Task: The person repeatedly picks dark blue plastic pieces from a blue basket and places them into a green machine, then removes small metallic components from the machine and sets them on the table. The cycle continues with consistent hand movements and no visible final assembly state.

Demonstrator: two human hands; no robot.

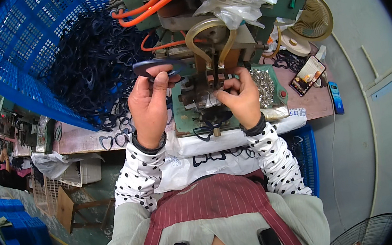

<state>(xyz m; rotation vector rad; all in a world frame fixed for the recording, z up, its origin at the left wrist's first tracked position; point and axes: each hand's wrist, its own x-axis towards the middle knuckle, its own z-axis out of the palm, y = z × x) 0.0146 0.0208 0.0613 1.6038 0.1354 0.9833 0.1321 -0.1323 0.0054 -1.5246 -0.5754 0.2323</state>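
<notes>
My left hand [150, 108] pinches a dark blue eyeglass frame [143, 66] between thumb and fingers, raised left of the machine's head. My right hand [240, 99] is at the green bench machine [187, 123], thumb and fingertips drawn together beside the metal fixture [196, 98]. What those fingertips hold, if anything, is too small to make out. Just below the fixture, another dark eyeglass frame [203, 132] hangs at the machine's front edge. A heap of small shiny metal parts [263, 88] lies right of my right hand.
A large blue basket [23, 93] leans at the left, with a heap of dark eyeglass frames [88, 67]. Orange hoses [153, 4] cross above the machine. A phone [307, 76] and a small fan [312, 16] stand at right. White cloth with more frames [209, 158] covers my lap.
</notes>
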